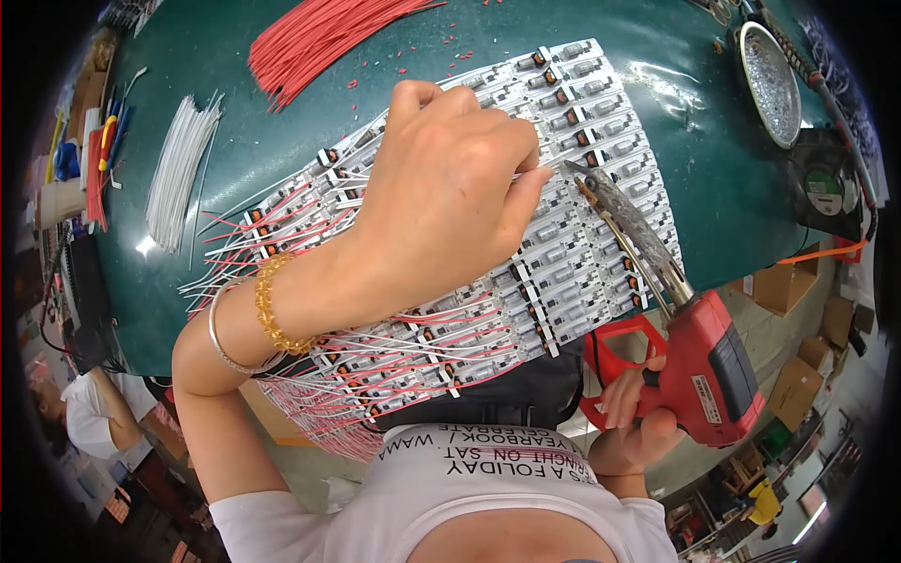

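My left hand (450, 174) is over the middle of a white panel of small circuit boards (563, 246), thumb and index finger pinched together. What they pinch is too small to make out. In my right hand (633, 413) is a red soldering gun (709, 375), held by its handle. Its dark tip (580, 174) reaches the panel just right of my left fingertips, with a thin metal tube (629, 246) alongside. Red and white wires (427, 342) stick out from the boards on the panel's left and near side. The right part of the panel carries no wires.
A bundle of red wires (314, 42) lies beyond the panel, and white wires (183, 174) lie to the left on the green table (244, 56). At right are a metal dish (770, 84) and a black fan (826, 183). Another person (99, 413) sits at far left.
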The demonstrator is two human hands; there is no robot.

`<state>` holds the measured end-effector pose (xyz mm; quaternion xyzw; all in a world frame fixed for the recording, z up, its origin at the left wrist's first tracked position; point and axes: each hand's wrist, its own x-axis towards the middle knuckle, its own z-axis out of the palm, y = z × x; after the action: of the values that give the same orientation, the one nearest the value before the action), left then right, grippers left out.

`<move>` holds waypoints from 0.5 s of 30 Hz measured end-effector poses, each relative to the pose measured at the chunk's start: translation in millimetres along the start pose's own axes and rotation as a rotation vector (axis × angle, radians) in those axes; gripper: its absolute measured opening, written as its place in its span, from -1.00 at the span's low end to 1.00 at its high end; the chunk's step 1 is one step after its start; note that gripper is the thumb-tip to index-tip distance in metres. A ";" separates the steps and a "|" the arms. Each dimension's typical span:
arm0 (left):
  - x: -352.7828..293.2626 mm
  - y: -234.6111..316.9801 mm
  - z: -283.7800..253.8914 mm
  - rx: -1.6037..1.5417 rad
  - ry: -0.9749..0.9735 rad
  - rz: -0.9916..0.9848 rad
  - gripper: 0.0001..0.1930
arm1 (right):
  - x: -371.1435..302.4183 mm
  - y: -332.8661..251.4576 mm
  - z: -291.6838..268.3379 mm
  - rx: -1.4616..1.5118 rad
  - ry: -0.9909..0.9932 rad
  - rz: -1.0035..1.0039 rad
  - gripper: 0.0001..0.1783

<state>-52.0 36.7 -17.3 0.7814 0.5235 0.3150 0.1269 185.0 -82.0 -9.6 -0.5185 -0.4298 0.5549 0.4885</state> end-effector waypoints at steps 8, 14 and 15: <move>0.1 0.0 -0.2 0.015 -0.014 -0.005 -0.87 | 1.2 3.7 -6.3 -0.038 -0.038 -0.026 -0.19; -0.5 0.3 -0.8 0.004 -0.002 -0.003 -0.87 | 3.3 -1.4 1.0 -0.042 -0.019 -0.062 -0.08; -0.4 0.1 -0.9 0.012 -0.005 0.000 -0.87 | 3.0 -1.1 0.7 -0.048 -0.012 -0.051 -0.07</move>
<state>-52.6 36.2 -16.7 0.7828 0.5251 0.3101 0.1236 184.4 -78.8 -9.0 -0.5154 -0.4590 0.5351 0.4873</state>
